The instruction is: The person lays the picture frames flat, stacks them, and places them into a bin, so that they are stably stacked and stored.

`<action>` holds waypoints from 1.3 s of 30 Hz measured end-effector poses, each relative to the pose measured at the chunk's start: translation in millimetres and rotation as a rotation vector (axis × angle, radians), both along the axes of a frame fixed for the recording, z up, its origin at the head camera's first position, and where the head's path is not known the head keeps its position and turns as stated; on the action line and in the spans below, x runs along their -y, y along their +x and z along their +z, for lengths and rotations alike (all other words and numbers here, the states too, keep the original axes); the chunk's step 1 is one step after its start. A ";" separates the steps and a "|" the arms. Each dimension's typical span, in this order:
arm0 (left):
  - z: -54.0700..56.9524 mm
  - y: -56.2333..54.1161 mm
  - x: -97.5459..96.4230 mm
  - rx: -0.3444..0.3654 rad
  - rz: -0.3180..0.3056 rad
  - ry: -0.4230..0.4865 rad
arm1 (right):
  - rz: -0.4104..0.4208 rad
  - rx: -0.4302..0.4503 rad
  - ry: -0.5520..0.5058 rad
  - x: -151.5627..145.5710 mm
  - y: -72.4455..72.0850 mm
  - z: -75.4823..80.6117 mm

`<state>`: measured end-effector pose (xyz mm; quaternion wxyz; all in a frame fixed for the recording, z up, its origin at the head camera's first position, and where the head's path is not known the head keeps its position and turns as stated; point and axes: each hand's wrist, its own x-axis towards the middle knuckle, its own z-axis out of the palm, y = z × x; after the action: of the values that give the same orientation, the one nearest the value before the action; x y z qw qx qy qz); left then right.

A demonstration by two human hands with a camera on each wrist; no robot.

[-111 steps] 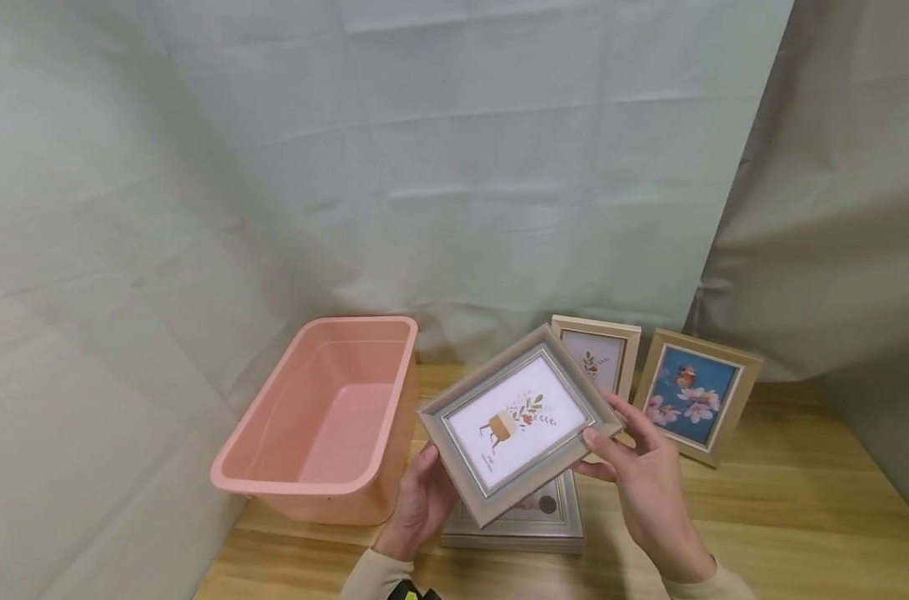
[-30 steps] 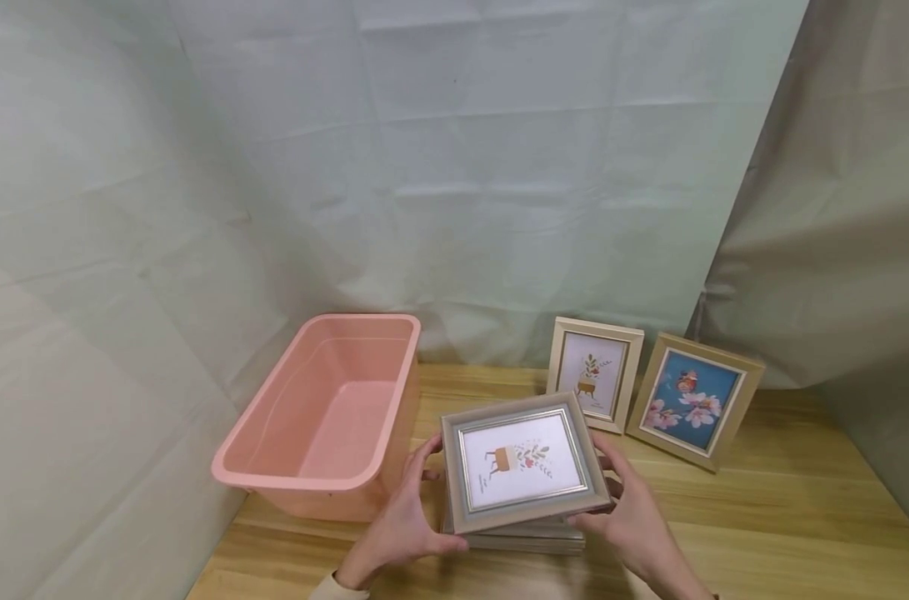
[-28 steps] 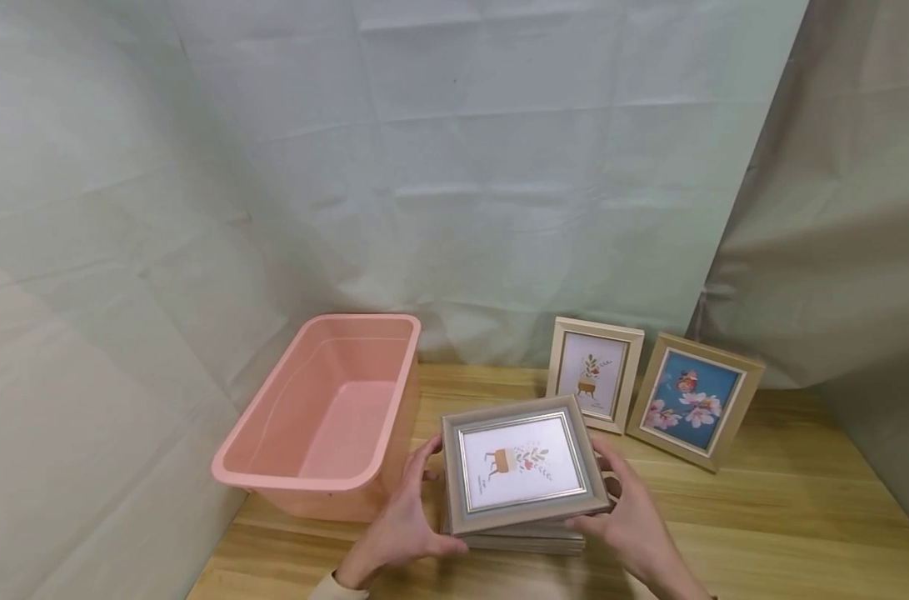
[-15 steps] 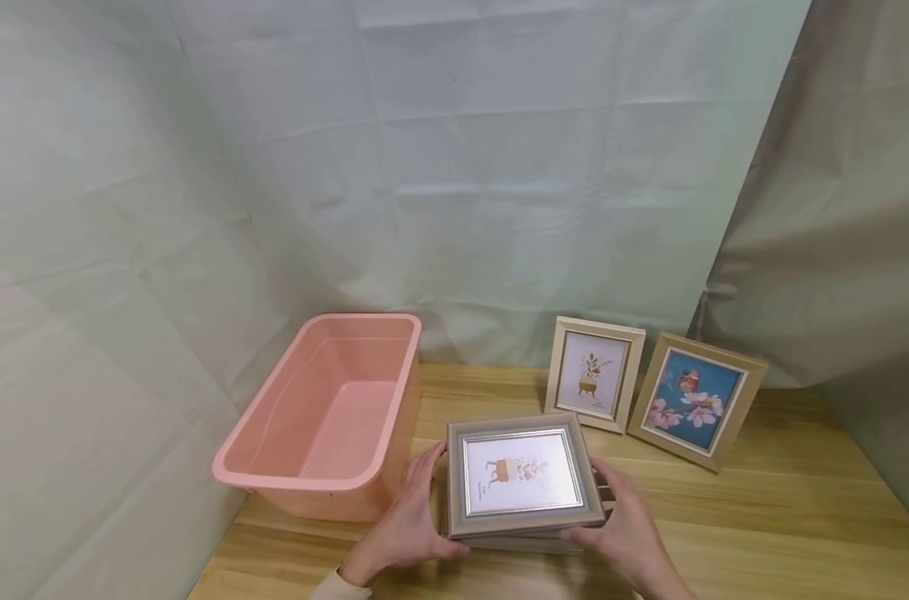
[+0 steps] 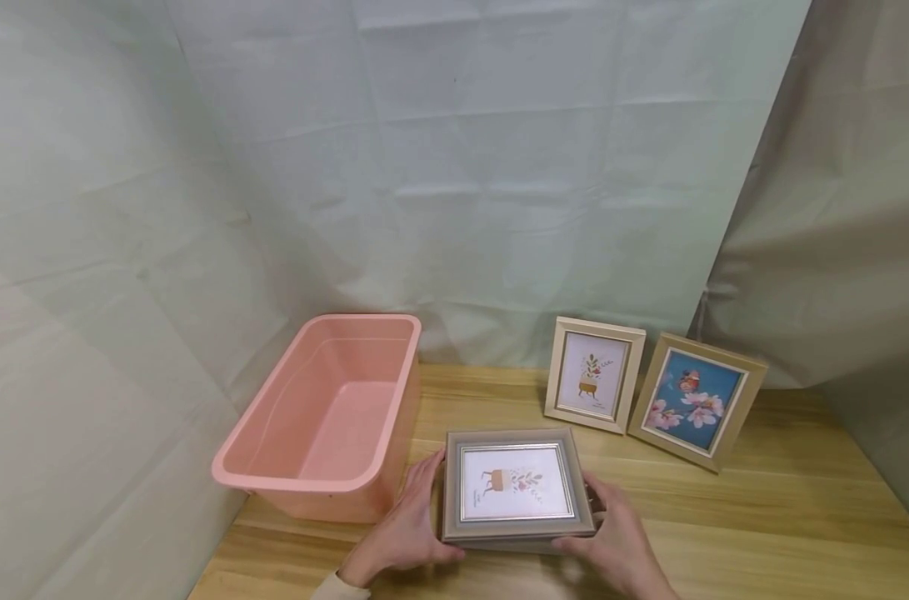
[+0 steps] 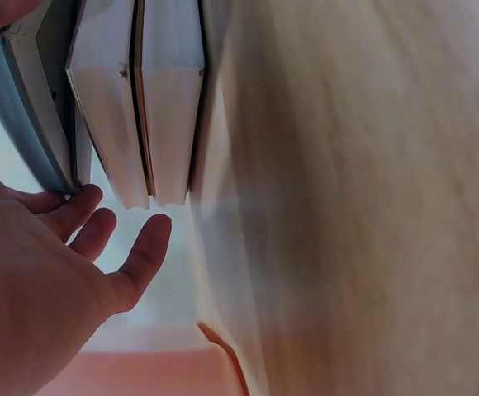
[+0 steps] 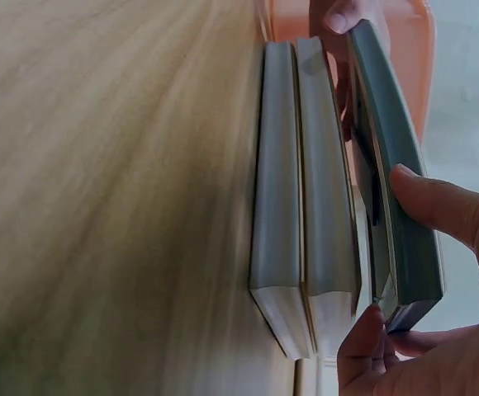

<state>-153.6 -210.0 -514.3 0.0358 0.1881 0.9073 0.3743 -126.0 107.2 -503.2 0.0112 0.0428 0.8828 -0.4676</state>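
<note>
Taupe rectangular picture frame with a plant print (image 5: 516, 492) hangs lower centre in the head view, gripped at opposite ends by the left hand (image 5: 407, 532) and right hand (image 5: 611, 537), just above a stack of two pale frames (image 7: 332, 206); letting go unevenly could land it crooked.

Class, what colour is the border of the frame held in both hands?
The frame's border is greyish beige, best seen in the head view.
</note>
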 end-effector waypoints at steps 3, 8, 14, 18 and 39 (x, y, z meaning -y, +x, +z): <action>-0.4 -0.6 0.1 -0.002 0.000 -0.006 | -0.002 0.005 -0.006 0.9 0.4 -1.5; -0.2 -1.7 -0.2 0.019 -0.002 -0.005 | 0.001 -0.004 0.031 1.3 -0.2 -2.9; -1.3 -3.5 0.6 0.046 -0.014 0.007 | 0.005 -0.011 0.076 2.0 -1.1 -5.5; -3.0 -4.5 0.4 0.061 -0.013 -0.002 | 0.004 0.007 0.067 3.2 -1.7 -7.8; -4.5 -11.8 3.8 0.211 -0.059 0.145 | 0.013 0.033 0.049 2.0 -2.0 -9.2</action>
<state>-165.4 -213.8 -518.8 0.1282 0.1767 0.8633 0.4551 -128.0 105.1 -512.4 0.0277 0.0453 0.8939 -0.4450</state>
